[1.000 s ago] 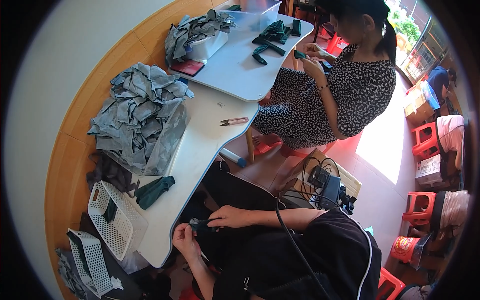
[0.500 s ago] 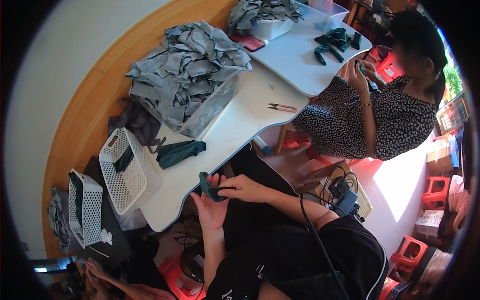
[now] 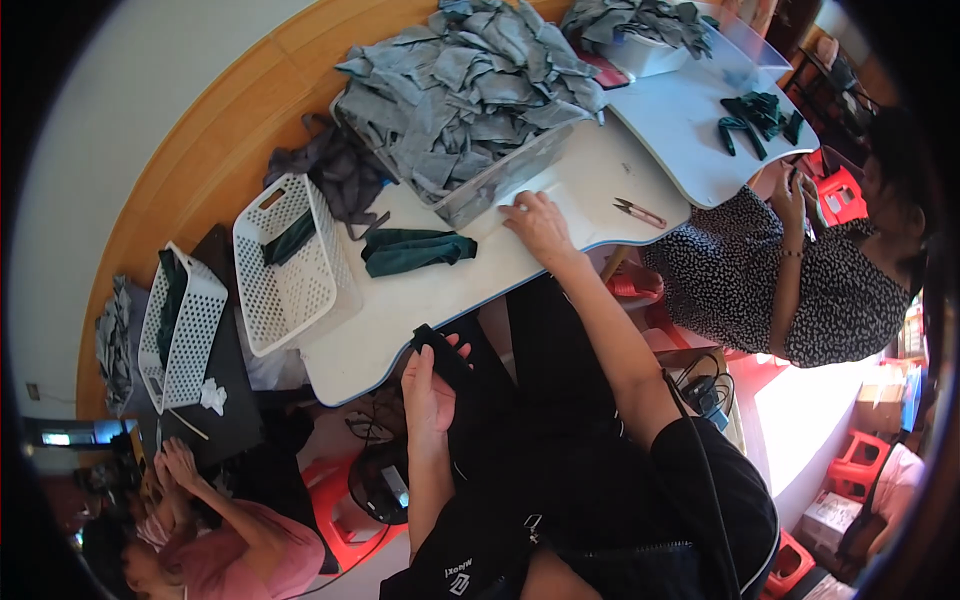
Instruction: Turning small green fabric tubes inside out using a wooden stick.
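One clear bin [image 3: 520, 174], nr R hand [image 3: 541, 228], holds heaped gray pcs [image 3: 465, 95].

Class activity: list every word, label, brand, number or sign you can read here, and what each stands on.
Black top: white lettering and an emblem on the front; wording not copied here.
White carton: printed marks, too small and blurred to read.
No other text is clear enough to read.

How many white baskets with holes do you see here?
2: one basket at the left end of the white table, the other basket farther left, next to it. More could be hidden.
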The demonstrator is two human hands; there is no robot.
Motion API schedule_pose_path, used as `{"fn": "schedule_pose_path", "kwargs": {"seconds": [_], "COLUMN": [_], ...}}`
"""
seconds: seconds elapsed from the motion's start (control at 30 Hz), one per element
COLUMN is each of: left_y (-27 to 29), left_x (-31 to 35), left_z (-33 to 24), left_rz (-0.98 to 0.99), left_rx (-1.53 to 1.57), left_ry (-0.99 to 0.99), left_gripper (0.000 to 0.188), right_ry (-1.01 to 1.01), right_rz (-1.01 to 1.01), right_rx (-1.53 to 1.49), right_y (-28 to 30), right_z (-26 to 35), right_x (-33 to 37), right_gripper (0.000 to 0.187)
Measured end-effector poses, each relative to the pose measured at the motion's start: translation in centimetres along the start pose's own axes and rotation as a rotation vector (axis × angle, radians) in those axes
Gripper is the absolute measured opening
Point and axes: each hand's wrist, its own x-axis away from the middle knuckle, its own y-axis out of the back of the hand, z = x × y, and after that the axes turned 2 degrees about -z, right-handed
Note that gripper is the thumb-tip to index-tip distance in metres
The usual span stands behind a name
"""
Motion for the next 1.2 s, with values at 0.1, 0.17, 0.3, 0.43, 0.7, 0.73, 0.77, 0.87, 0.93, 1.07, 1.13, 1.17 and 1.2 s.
{"fn": "schedule_pose_path", "kwargs": {"seconds": [0.1,0.17,0.3,0.43,0.7,0.73,0.77,0.87,0.93,1.07,1.13,1.17,1.2], "left_y": [0.6,0.9,1.3,1.0,-0.4,-0.6,-0.7,-1.0,-1.1,-1.6,-2.1,-2.4,-2.7], "left_x": [-0.2,-0.6,-1.5,-2.1,-2.1,-2.0,-2.0,-1.7,-1.6,-1.5,-1.4,-1.4,-1.3], "left_z": [-0.5,-0.7,-1.5,-2.6,-3.7,-3.7,-3.8,-3.8,-3.8,-3.3,-2.5,-1.7,-1.1], "left_rz": [-0.066,-0.075,-0.062,0.057,0.042,0.039,0.03,0.017,0.023,-0.003,-0.011,-0.031,0.01], "left_rx": [-0.083,-0.094,0.053,0.284,0.13,0.135,0.112,0.086,0.084,0.003,-0.077,-0.171,-0.266], "left_ry": [-0.041,-0.05,-0.003,0.052,-0.163,-0.176,-0.182,-0.193,-0.18,-0.169,-0.173,-0.185,-0.147], "left_gripper": [0.023,0.024,0.026,0.029,0.029,0.029,0.028,0.027,0.025,0.024,0.023,0.02,0.019], "right_ry": [-0.004,-0.013,-0.133,-0.39,-0.43,-0.409,-0.398,-0.375,-0.368,-0.353,-0.359,-0.371,-0.394], "right_rz": [-0.02,-0.044,-0.082,-0.05,0.433,0.414,0.412,0.423,0.431,0.431,0.423,0.42,0.426], "right_rx": [0.041,0.113,0.265,-0.052,-0.811,-0.812,-0.806,-0.8,-0.797,-0.806,-0.81,-0.809,-0.806], "right_y": [1.4,2.5,5.3,9.9,14.5,14.4,14.3,13.8,13.6,13.3,12.8,12.4,12.0], "right_z": [-0.6,-0.4,1.4,4.9,12.3,12.4,12.5,12.4,12.3,12.3,12.4,12.5,12.6], "right_x": [0.9,1.7,3.7,6.3,9.7,9.8,9.8,9.8,9.9,10.2,10.4,10.5,10.7], "right_gripper": [0.014,0.014,0.013,0.01,0.01,0.011,0.011,0.011,0.012,0.012,0.013,0.013,0.013]}}
